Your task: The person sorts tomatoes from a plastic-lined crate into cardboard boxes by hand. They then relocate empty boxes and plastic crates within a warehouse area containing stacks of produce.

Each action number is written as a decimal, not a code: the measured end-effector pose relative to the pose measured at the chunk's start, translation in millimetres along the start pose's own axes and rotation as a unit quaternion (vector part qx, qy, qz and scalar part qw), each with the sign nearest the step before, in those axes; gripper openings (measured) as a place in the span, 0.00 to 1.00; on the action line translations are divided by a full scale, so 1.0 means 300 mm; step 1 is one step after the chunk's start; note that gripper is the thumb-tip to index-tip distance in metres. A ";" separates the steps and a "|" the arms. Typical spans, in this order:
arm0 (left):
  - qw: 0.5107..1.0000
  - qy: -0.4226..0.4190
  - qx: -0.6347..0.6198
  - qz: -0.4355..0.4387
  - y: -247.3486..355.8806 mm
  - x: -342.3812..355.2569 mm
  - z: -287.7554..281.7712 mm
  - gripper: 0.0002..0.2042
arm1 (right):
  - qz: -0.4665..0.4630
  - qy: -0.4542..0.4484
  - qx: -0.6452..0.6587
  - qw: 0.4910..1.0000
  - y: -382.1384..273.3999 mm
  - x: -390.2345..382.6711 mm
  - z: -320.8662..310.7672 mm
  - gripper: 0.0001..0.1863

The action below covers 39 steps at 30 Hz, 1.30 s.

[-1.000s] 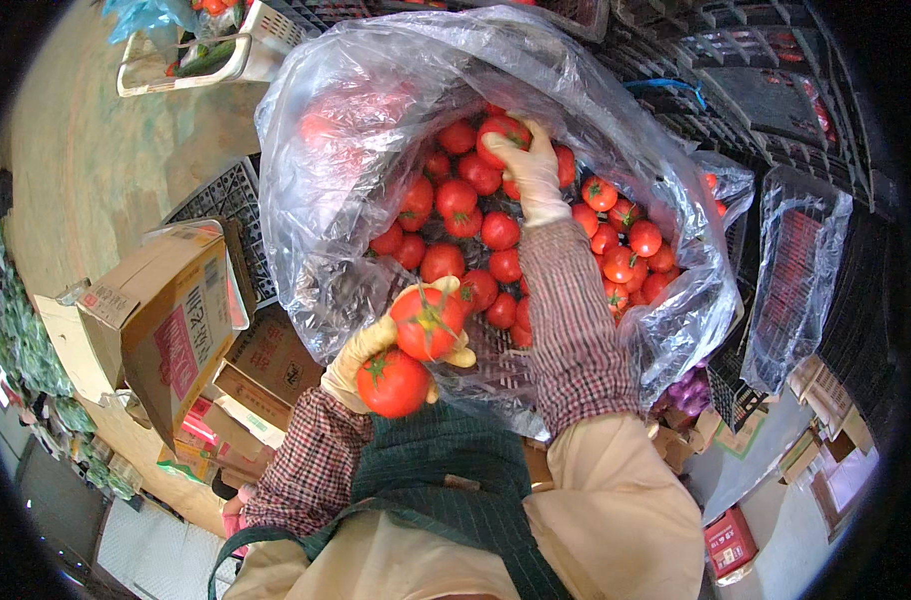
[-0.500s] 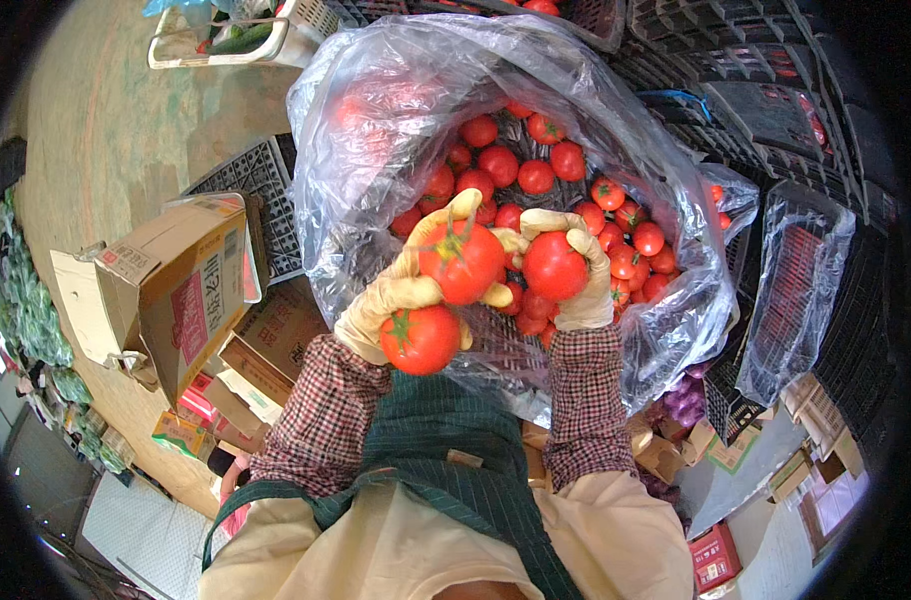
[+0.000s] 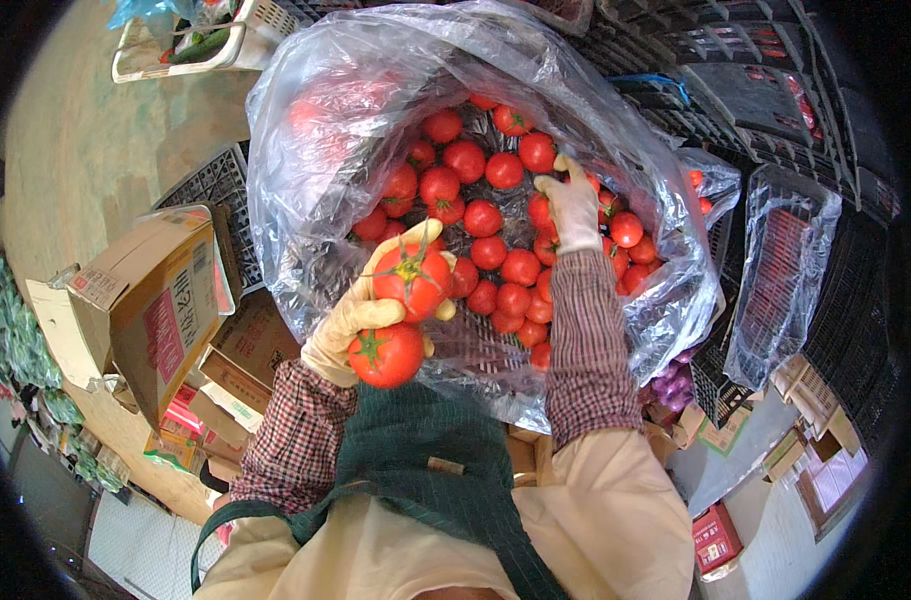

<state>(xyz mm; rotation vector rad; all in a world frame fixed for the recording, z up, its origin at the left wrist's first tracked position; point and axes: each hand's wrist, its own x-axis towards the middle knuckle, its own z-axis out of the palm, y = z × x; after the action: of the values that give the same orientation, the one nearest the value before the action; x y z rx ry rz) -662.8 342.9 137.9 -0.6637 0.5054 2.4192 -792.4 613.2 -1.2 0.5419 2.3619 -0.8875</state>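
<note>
My left hand (image 3: 348,312), in a pale glove, is closed round two large red tomatoes. The upper tomato (image 3: 413,281) shows its green star-shaped calyx, and the lower tomato (image 3: 387,355) sits against the heel of the hand. My right hand (image 3: 576,208), gloved too, reaches into the tomatoes at the right side of a clear plastic bag (image 3: 306,190). Its thumb and forefinger are apart, with no tomato visibly gripped; the other fingers are partly hidden. Many loose tomatoes (image 3: 521,267) lie inside the bag over a dark crate.
Left of the bag stand an open cardboard box (image 3: 166,320) and a black crate (image 3: 211,205). A white basket (image 3: 241,45) is at the far left. Stacked black crates (image 3: 756,90) rise at the right, beside a plastic-lined crate (image 3: 784,280).
My right hand has moved away from my left, farther into the bag, and no longer shows the tomato it held. The left still grips its two tomatoes. The whole view has shifted slightly.
</note>
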 end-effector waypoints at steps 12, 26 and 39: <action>0.985 -0.026 -0.169 -0.018 -0.061 -0.109 -0.072 0.41 | 0.033 -0.214 0.442 0.870 0.074 0.053 -0.038 0.35; 0.991 -0.114 0.021 0.071 0.098 -0.333 0.056 0.41 | -0.479 -0.257 0.153 0.825 -0.588 -0.851 -0.131 0.42; 0.967 -0.016 -0.063 0.248 0.258 -1.030 -0.233 0.32 | -0.018 -0.645 0.457 0.612 -0.940 -1.263 0.418 0.53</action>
<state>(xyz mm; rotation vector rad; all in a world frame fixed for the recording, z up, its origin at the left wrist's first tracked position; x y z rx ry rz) -466.6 118.1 269.9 -0.6044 0.5590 2.9473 -609.7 263.7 287.5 0.0484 0.4843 -1.6869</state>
